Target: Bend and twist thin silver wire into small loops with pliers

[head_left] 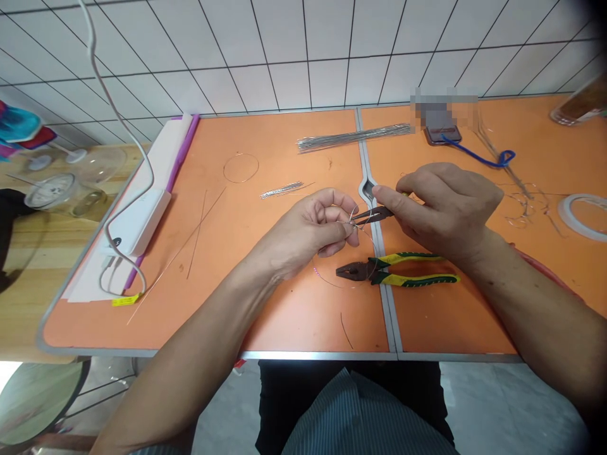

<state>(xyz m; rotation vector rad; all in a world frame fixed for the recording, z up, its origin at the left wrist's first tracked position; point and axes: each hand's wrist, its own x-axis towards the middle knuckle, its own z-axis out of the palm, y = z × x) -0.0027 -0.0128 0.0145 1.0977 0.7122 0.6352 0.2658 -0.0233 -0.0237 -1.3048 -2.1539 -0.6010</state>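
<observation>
Over the middle of the orange table, my left hand (327, 224) pinches a thin bent wire (351, 218) between thumb and fingers. My right hand (441, 205) is wrapped around needle-nose pliers (377, 215), whose dark jaws meet the wire at my left fingertips. A curved length of the wire hangs below the left hand. The handles of the needle-nose pliers are mostly hidden in the right palm. Just beneath both hands lie combination pliers (396, 270) with yellow and green handles, pointing left. A short dark wire piece (346, 330) rests near the front edge.
A bundle of long straight wires (353, 138) lies at the back, with a shorter bundle (282, 189) nearer. A wire ring (241, 169) is to the left. Farther left stands a white box (137, 227) with a cable. At right are tangled wires (526, 202) and a white tape roll (585, 218).
</observation>
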